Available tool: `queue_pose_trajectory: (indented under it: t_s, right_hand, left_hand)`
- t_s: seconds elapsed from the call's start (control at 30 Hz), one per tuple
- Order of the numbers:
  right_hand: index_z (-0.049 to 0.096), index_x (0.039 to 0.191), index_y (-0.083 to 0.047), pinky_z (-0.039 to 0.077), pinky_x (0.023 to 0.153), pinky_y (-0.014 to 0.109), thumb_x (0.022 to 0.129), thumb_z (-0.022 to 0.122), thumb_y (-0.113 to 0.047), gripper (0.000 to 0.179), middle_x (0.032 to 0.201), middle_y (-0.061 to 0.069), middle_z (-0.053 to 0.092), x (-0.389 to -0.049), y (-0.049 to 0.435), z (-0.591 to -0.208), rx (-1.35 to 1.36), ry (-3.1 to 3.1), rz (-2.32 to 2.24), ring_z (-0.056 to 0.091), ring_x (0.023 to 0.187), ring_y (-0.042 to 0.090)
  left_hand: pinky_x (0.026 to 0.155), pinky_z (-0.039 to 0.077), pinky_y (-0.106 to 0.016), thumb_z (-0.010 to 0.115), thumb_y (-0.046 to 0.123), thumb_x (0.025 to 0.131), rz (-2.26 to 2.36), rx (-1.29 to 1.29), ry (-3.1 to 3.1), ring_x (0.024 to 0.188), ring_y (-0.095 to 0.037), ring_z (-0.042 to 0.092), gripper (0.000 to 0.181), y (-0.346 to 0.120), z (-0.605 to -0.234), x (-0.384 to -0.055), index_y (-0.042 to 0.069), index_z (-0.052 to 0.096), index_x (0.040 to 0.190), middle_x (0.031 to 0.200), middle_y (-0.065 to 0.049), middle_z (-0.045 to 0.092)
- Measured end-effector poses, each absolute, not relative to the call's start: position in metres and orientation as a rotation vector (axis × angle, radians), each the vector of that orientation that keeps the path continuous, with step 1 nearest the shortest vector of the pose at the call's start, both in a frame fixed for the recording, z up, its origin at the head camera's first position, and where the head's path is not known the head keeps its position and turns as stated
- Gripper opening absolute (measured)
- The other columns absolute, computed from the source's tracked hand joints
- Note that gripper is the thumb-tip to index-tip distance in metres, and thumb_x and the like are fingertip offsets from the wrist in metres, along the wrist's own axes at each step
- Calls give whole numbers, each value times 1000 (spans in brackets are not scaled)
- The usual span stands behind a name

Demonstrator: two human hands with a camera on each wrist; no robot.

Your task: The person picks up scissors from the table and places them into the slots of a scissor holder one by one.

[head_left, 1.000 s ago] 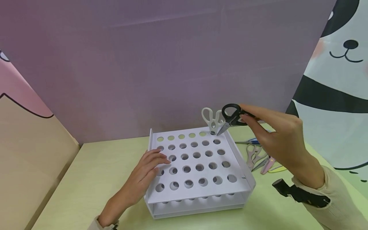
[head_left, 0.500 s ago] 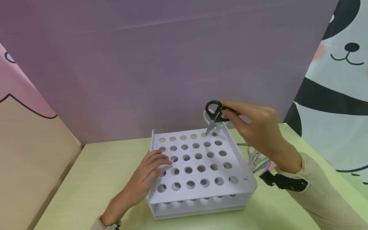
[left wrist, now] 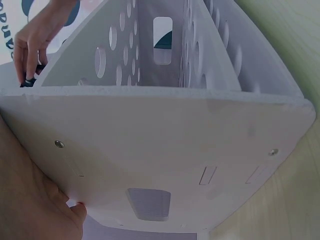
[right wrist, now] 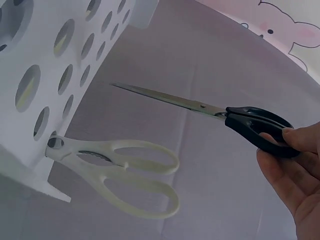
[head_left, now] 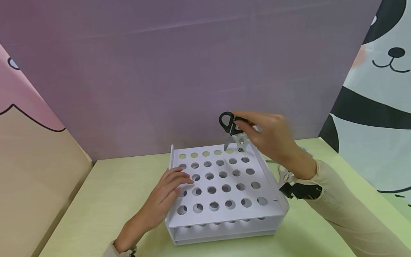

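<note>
My right hand pinches the black handle of a pair of scissors between thumb and fingers. Their blades point down, above the back row of the white rack. In the right wrist view the blade tip of the black-handled scissors is apart from the rack. White-handled scissors stand beside them, blades down in the rack's back right hole. My left hand rests on the rack's left edge with its fingers spread over the holes. The left wrist view shows that hand against the rack's side panel.
More scissors lie on the table to the right of the rack, partly hidden by the right wrist. A purple curtain hangs close behind the rack. The pale table runs out to the left.
My right hand has carried the black-handled scissors leftward, from over the white-handled pair's right side to their left, near the neighbouring back-row hole. My left hand has stayed on the rack.
</note>
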State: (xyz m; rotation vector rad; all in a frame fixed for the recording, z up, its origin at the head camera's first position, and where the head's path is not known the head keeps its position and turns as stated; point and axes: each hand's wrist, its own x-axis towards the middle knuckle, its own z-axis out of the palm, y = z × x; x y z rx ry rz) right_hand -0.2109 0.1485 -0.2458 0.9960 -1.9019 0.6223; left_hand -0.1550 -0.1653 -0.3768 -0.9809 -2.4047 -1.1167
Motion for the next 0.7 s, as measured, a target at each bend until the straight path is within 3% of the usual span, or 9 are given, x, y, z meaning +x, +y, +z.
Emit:
queue_pose_trajectory:
  t_s: [0.13,0.33,0.7]
  right_hand:
    - [73,114,-3,55,60,33,85,74,3,30,102,9,75,-219,142,-247,1009,-1973,649,72,77,19]
    - [73,113,-2,52,56,30,87,72,3,27,96,9,76,-234,136,-245,1038,-2033,685,72,75,18]
    - [73,113,-2,58,67,34,89,71,0,24,102,11,75,-260,120,-250,1032,-2193,719,71,75,18]
  left_hand:
    - [119,21,-49,46,-2,95,-1120,-975,-2409,140,-28,38,34,-165,-376,-155,15,67,116,128,7,59]
    - [119,21,-50,46,-2,96,-1119,-972,-2418,141,-21,36,34,-165,-376,-154,15,67,116,129,3,59]
    - [120,19,-46,44,-3,95,-1114,-982,-2404,140,-23,37,35,-165,-377,-155,13,67,115,127,6,59]
